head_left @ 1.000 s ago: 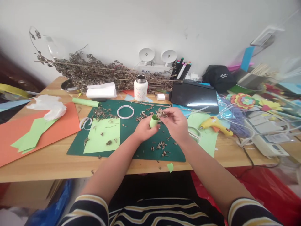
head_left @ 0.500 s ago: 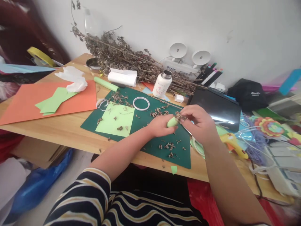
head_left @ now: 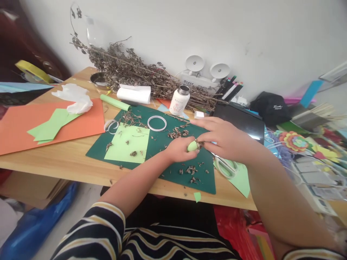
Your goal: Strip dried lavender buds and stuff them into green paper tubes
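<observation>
My left hand (head_left: pixel 179 149) is wrapped round a light green paper roll (head_left: pixel 192 146) over the dark green cutting mat (head_left: pixel 157 166). Brown dried leaves stick out of the roll's right end. My right hand (head_left: pixel 226 139) reaches across from the right with its fingers stretched out, the fingertips at that leafy end; whether they press on it I cannot tell. Crumbled dried leaves (head_left: pixel 192 169) lie on the mat below the hands, with more beyond them. A light green paper square (head_left: pixel 123 148) with leaf bits on it lies to the left, near a white tape ring (head_left: pixel 157 123).
Scissors (head_left: pixel 229 169) lie on green paper at the mat's right. A white bottle (head_left: pixel 180 101) stands open behind the mat, before a heap of dried branches (head_left: pixel 130 68). Orange paper (head_left: pixel 89 122) lies left; a black tablet (head_left: pixel 238 121) sits behind my right hand.
My right hand has gone from fingers bent at the leaves to fingers stretched forward over the roll's end. The left hand still holds the roll. The view has turned slightly right, showing the scissors.
</observation>
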Motion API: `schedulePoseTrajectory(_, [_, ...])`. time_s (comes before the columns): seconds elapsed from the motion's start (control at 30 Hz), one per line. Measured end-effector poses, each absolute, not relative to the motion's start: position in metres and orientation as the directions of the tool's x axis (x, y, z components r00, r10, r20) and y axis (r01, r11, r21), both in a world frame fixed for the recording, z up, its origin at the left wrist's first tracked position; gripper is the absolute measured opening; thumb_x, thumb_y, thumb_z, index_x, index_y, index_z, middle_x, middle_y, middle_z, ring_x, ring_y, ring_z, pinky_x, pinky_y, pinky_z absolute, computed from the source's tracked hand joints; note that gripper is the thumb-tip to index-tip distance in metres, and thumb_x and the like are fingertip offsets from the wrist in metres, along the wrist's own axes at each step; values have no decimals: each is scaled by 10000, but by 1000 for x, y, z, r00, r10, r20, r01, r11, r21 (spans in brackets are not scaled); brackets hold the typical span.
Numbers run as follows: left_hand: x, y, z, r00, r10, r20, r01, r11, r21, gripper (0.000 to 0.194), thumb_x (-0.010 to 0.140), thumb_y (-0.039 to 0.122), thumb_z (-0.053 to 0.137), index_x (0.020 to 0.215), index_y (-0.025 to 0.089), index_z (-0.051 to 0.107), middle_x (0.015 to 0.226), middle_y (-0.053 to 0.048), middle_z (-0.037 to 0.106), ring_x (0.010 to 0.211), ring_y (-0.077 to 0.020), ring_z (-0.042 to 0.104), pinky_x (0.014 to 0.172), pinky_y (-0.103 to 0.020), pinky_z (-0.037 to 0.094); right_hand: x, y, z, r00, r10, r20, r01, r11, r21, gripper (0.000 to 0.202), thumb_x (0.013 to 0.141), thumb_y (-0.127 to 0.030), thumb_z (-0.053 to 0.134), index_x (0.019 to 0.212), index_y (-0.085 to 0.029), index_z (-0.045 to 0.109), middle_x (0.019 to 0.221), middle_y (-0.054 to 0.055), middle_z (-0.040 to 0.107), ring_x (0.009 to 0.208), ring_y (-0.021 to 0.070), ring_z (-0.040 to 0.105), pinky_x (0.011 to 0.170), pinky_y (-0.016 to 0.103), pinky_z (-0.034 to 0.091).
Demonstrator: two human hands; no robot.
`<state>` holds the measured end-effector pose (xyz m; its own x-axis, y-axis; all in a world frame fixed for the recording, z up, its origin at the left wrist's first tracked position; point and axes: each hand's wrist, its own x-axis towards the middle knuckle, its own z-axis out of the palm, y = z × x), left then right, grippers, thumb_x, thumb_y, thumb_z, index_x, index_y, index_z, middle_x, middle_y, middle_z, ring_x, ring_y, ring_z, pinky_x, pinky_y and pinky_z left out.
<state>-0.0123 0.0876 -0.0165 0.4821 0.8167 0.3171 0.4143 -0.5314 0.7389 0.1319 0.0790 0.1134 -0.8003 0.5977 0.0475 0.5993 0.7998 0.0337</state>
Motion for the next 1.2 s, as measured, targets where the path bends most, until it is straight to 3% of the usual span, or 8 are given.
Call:
schedulePoseTrajectory(0.2, [-11, 89, -20, 457, 822, 340, 400, -532, 747, 199, 714, 379, 486, 715, 180, 479, 664, -14, 575, 607, -142, 528, 579, -252, 406, 137, 88, 104, -816, 576, 54, 571, 817, -84, 229, 749, -182, 488, 729, -265, 700, 1298, -19, 514, 1200, 286, 461, 943, 523, 424])
schedulePoseTrajectory(0.53, [-14, 91, -18, 447, 831, 331, 335, -498, 800, 160, 701, 305, 524, 768, 160, 532, 757, -30, 631, 731, -169, 589, 676, -270, 466, 132, 79, 104, -748, 649, 139, 629, 760, -165, 259, 736, -416, 570, 828, -213, 703, 1200, 72, 592, 1062, 295, 566, 846, 469, 482])
schedulePoseTrajectory(0.73, [-12, 91, -18, 420, 836, 353, 341, -506, 793, 166, 712, 313, 475, 739, 154, 514, 732, -29, 606, 685, -155, 559, 634, -264, 453, 126, 77, 91, -667, 697, 264, 687, 712, -142, 231, 773, -231, 483, 655, -211, 681, 1095, 29, 653, 938, 226, 620, 761, 385, 505])
schedulePoseTrajectory(0.83, [-13, 91, -17, 426, 833, 352, 339, -508, 792, 158, 702, 306, 458, 711, 155, 503, 714, -21, 593, 659, -144, 540, 594, -248, 433, 124, 74, 80, -617, 699, 361, 665, 708, -235, 215, 746, -184, 486, 642, -226, 670, 989, 6, 689, 906, 205, 633, 772, 362, 511])
schedulePoseTrajectory(1.0, [-12, 90, -15, 430, 826, 364, 318, -516, 795, 184, 688, 292, 463, 800, 161, 527, 739, -17, 603, 663, -145, 532, 617, -260, 433, 122, 69, 59, -437, 764, 474, 586, 642, -495, 217, 755, -153, 461, 637, -217, 632, 810, 2, 697, 812, 158, 647, 706, 289, 524])
schedulePoseTrajectory(1.1, [-12, 90, -15, 430, 824, 368, 301, -515, 803, 196, 687, 285, 474, 832, 165, 528, 765, -15, 610, 682, -143, 536, 630, -257, 436, 120, 67, 52, -341, 799, 495, 551, 597, -584, 186, 754, -171, 471, 653, -214, 622, 807, 12, 690, 793, 152, 645, 706, 292, 528])
schedulePoseTrajectory(1.2, [-13, 91, -16, 416, 836, 358, 305, -499, 811, 150, 692, 292, 477, 767, 165, 505, 726, -10, 592, 655, -133, 524, 604, -246, 426, 118, 67, 47, -278, 800, 532, 555, 586, -590, 167, 757, -191, 486, 670, -214, 627, 937, 28, 689, 879, 173, 641, 787, 337, 525])
